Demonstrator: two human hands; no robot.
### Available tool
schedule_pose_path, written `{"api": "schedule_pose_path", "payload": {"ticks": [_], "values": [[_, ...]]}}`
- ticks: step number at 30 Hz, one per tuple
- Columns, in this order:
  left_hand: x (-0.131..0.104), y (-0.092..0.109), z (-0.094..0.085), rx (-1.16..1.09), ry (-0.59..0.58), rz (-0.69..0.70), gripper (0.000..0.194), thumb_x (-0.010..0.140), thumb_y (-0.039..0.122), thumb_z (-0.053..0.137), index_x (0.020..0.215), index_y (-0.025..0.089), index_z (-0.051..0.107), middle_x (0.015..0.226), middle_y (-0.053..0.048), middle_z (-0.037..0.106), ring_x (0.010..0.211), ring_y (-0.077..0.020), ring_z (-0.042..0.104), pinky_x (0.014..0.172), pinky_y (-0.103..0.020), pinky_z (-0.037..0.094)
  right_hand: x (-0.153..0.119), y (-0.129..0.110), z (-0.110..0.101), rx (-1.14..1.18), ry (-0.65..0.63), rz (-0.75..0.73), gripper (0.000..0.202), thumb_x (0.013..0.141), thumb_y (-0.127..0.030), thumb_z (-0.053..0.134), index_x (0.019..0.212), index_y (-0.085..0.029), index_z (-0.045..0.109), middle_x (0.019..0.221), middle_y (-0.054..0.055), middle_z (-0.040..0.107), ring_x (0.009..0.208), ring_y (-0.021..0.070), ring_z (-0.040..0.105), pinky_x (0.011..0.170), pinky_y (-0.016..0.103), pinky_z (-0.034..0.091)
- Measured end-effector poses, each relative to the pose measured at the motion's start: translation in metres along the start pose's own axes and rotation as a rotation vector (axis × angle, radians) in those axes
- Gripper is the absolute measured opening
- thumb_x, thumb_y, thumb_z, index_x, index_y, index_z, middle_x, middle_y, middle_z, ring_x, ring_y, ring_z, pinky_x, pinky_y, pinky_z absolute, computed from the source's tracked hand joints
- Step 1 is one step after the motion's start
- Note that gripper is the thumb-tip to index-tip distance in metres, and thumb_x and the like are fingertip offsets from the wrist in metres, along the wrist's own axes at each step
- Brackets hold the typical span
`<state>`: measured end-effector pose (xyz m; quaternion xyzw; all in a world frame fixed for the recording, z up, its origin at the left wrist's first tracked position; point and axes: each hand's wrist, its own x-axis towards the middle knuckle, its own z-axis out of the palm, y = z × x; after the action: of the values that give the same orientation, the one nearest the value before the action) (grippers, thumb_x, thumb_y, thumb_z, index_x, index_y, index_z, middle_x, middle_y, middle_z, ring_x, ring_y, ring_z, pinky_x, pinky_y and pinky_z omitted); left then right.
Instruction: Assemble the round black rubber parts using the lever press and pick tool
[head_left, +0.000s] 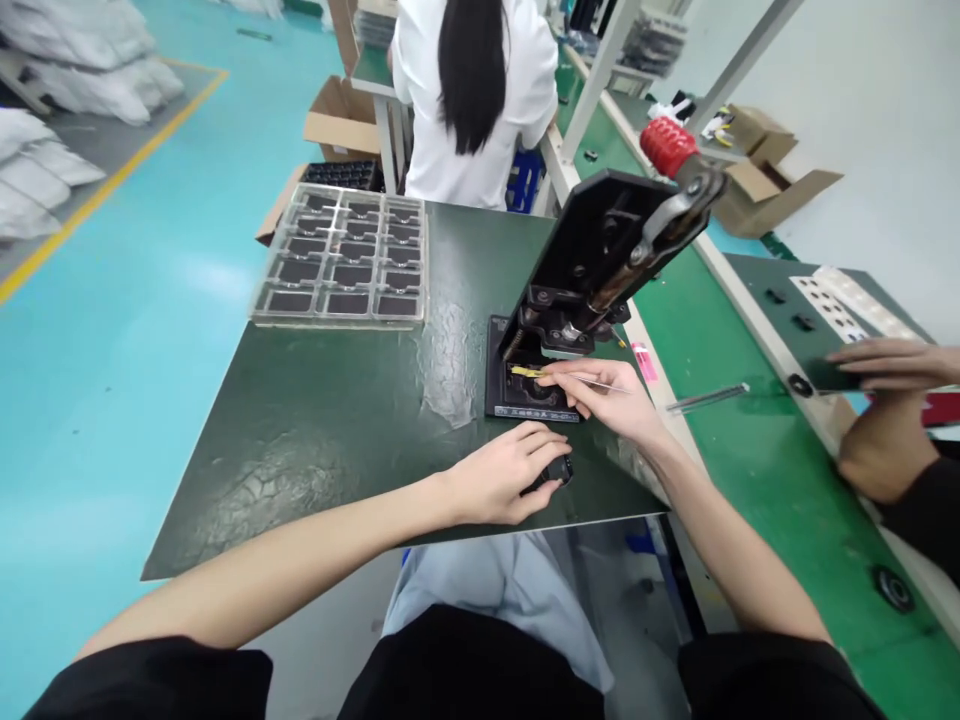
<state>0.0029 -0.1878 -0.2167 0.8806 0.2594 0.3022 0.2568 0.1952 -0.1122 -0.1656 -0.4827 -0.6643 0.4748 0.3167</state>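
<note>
My right hand (607,398) pinches thin metal tweezers (600,383) whose tips carry a small yellow strip (526,372) over the black base (501,400) of a hand press (600,250). The press lever with its red knob (666,146) is raised. Closer to me, my left hand (504,472) rests on the dark green table (315,420) near its front edge, fingers curled over a small black part (559,469).
A clear plastic tray (341,260) of several black parts lies at the table's far left. A person in white stands behind the table. To the right runs a green conveyor (742,450), where a co-worker's hand (892,362) rests on a black piece. Cardboard boxes sit beyond.
</note>
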Motion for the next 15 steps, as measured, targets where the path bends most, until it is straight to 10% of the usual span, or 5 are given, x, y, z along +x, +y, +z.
{"api": "schedule_pose_path", "payload": {"ticks": [15], "values": [[-0.0009, -0.0006, -0.0020, -0.043, -0.030, -0.003, 0.044, 0.096, 0.026, 0.058, 0.137, 0.013, 0.051, 0.145, -0.018, 0.059, 0.135, -0.0311, 0.055, 0.113, -0.050, 0.051, 0.0084, 0.0076, 0.0039, 0.028, 0.056, -0.015, 0.046, 0.081, -0.059, 0.078, 0.094, -0.015, 0.079, 0.083, 0.010, 0.080, 0.063, 0.0164, 0.069, 0.055, 0.028, 0.055]]}}
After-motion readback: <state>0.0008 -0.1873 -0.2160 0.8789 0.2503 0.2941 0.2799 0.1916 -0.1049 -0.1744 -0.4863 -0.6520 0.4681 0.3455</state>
